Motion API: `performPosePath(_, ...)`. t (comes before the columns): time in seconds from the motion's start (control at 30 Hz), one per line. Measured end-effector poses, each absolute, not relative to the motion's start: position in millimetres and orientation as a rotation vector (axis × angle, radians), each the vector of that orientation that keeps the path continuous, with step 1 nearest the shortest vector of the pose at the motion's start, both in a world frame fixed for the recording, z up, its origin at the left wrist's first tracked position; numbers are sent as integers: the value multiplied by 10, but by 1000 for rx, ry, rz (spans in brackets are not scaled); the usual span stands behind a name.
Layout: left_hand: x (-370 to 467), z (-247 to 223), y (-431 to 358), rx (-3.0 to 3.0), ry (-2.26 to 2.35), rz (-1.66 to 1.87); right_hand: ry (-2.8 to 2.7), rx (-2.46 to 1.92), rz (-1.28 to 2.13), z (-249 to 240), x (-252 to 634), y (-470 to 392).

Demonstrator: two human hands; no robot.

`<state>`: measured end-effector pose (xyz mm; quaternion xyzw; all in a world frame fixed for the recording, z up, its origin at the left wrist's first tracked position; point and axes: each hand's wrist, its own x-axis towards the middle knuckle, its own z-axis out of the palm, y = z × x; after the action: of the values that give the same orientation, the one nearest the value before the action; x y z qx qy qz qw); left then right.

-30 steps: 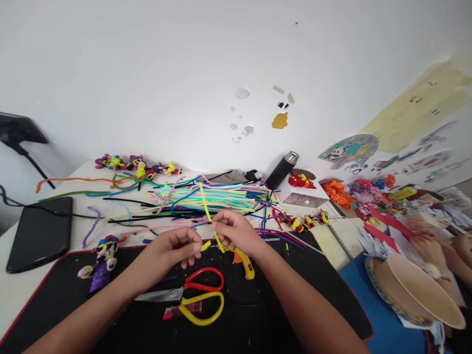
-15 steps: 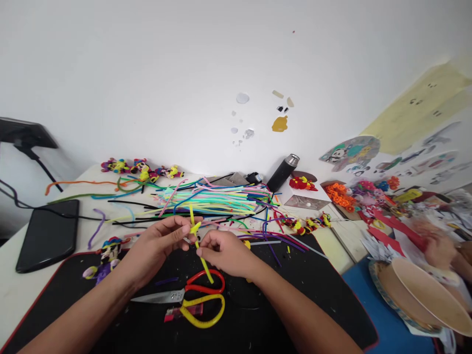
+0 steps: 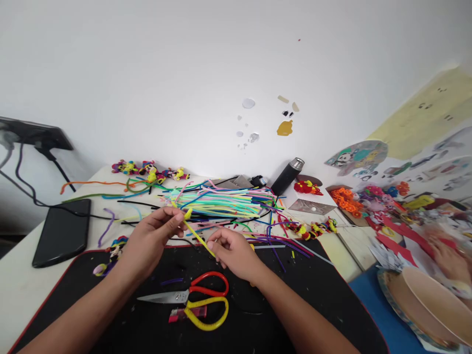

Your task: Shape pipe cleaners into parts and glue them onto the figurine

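A yellow pipe cleaner [image 3: 197, 235] stretches slantwise between my two hands, with a small twisted knot near its upper end. Thumb and fingers of my left hand [image 3: 159, 236] pinch it just beside that knot. Lower down, my right hand [image 3: 233, 251] has its fingertips closed on the other end. Beneath my hands, scissors [image 3: 180, 297] with one red and one yellow handle lie on the black mat [image 3: 295, 300], blades to the left. A pink lighter [image 3: 179, 314] sits partly under the yellow handle.
Behind the mat is a pile of coloured pipe cleaners [image 3: 217, 202]. A black phone [image 3: 62, 233] is at left, small pipe-cleaner figures [image 3: 147, 169] at the back, a dark flask [image 3: 288, 176] near the wall. At right are a bowl [image 3: 438, 305] and another person's hand [image 3: 448, 258].
The pipe cleaner has turned from nearly upright to a flatter slant. My left hand has moved slightly left and up; my right hand has shifted down and right. The view has shifted a little.
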<state>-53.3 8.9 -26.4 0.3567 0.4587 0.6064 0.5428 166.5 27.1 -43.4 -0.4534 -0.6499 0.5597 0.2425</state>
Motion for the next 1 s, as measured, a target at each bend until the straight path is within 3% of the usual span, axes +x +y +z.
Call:
performPosePath(0.23, -360, -268, -2, 853, 916, 1171, -1745, -1129, 1575, -320, 1637, 221)
performPosePath(0.5, -310, -335, -28, 903, 964, 1178, -1539, -1079, 1815, -410, 1510, 121)
performPosePath(1.0, -429, -326, 55, 990, 1088, 1221, -1339, -1065, 1886, -469, 1380, 134)
